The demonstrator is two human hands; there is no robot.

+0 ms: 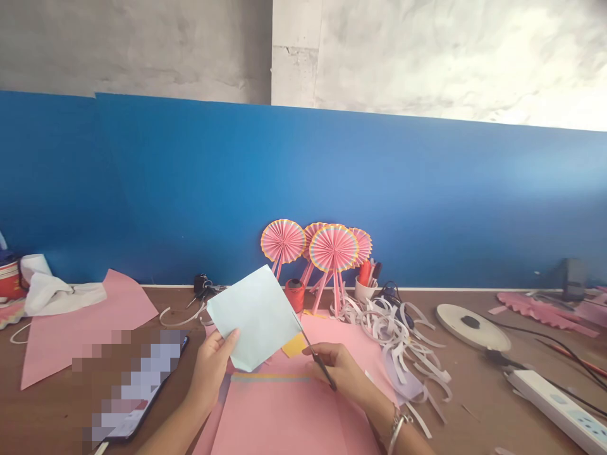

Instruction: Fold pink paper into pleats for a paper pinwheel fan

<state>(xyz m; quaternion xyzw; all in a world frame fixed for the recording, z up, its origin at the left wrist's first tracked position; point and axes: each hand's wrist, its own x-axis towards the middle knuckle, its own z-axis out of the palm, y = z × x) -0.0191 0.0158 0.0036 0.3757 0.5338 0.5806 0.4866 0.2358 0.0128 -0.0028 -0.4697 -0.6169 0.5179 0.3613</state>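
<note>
In the head view, the left hand [215,357] is gripping the pale blue sheet [256,319] by its lower left edge, thumb lying on top and fingers curling under, and is holding it tilted above the middle of the desk [478,385]. The right hand [334,366] is closing its fingers round the handles of the scissors [325,371], whose blades are pointing up along the sheet's right edge; how wide the blades are standing is too small to tell. A bracelet [401,430] is circling the right wrist. Beneath both hands, pink sheets [284,417] are covering the desk's middle, and a yellow piece [294,346] is showing just below the blue sheet. Toward the back edge, pink fans [333,249] are standing on thin legs, with a red pot [294,297] and a white cup [366,291] of pens resting among and beside them. Pale strips [403,338] are lying heaped to the right of the fans. Keys [203,287] are lying near the back edge, left of the middle. Toward the left edge, a phone [147,398] is lying near another pink piece [95,328]. Toward the right edge, a white disc [455,325] is lying behind a power strip [554,404].
</note>
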